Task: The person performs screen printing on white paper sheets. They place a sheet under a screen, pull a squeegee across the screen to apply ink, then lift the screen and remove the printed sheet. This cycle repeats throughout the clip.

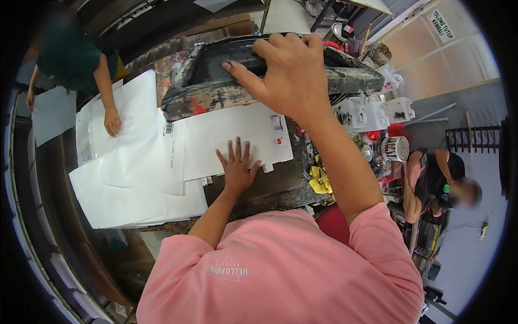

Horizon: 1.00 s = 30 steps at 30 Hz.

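My left hand (238,171) lies with fingers spread on a white printed sheet (216,135) at the near edge of the dark work table. Beyond it, a worn, ink-stained screen printing frame (216,96) stretches over the far part of the sheet. Above this frame is my right hand (294,75), its fingers curled and its thumb pointing left. Something dark inside the frame lies between thumb and fingers, mostly hidden by the hand. To the left, overlapping white sheets (129,146) have another person's hand (112,121) resting on them.
Yellow crumpled cloth (320,180) lies at the table's right edge. Past it stand a paint can (395,148), white plastic containers (372,114) and more cans (377,54). A second person (431,178) works at far right. Dark racks (59,227) line the left side.
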{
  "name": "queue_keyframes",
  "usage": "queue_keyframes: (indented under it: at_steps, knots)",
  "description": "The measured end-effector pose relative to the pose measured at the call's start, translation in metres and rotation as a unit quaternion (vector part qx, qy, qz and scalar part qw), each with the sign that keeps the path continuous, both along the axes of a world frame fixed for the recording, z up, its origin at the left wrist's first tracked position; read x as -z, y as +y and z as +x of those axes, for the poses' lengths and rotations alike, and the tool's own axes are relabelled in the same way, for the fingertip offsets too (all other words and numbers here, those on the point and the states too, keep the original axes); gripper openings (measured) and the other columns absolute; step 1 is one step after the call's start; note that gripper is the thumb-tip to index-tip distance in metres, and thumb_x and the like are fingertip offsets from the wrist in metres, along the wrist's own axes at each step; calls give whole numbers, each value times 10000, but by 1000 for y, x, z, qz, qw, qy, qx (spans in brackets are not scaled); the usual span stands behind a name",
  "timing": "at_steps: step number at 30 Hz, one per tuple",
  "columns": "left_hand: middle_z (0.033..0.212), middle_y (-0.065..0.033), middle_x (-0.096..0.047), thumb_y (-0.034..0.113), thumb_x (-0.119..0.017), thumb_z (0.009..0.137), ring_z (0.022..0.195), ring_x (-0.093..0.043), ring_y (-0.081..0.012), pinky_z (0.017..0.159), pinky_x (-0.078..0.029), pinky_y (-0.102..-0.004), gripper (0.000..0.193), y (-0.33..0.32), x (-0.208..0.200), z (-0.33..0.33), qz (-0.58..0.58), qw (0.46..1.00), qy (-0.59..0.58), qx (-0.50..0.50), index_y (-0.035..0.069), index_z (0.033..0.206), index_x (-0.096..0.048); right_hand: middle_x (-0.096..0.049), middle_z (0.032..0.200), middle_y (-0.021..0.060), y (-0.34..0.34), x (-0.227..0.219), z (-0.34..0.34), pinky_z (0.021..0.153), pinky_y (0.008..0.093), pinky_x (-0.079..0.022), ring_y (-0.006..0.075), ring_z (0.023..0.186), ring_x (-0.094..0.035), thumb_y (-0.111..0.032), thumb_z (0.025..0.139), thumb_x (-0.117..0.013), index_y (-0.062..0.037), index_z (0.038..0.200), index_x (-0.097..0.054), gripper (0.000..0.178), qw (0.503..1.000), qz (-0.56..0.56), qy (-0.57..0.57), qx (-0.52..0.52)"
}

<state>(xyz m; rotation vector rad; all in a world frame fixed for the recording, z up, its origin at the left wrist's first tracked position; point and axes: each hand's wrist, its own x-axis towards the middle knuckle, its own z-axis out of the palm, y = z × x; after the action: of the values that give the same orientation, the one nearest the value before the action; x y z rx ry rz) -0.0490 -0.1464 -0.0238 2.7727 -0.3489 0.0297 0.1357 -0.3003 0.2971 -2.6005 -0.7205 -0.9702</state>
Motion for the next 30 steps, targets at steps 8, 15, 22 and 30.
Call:
queue_keyframes:
  at_steps: [8,15,22,30]
  knots:
    - [1770,-220,-265,442,-422,1135,1656,-161,-435,1259,3,-758,666,-43,15,7,22,998,52,-35,65,1680,-370,-713,774,88,3,-17,17,883,463,-371,251,826,-661,-681,902,-711,-86,901,-818,604,1000,2,22,10]
    - [1772,-152,-300,334,-365,1163,1651,-209,-402,1288,-11,-711,573,-41,24,9,9,998,33,-53,96,1685,-375,-718,788,89,2,-11,14,887,461,-374,250,816,-662,-681,906,-707,-83,912,-818,608,1000,6,7,3]
    - [1749,-176,-338,384,-372,1166,1643,-240,-379,1311,-39,-669,610,-23,-19,25,-90,992,91,-17,34,1666,-378,-710,805,79,-4,-1,2,894,469,-375,248,824,-655,-658,924,-702,-73,880,-803,595,1000,-8,10,-6]
    - [1764,-212,-279,447,-457,1128,1650,-158,-453,1244,9,-788,628,-8,4,-4,23,999,30,-29,135,1671,-412,-693,808,73,-4,1,-1,905,469,-377,248,839,-655,-656,929,-700,-63,850,-784,604,1000,-5,11,-20]
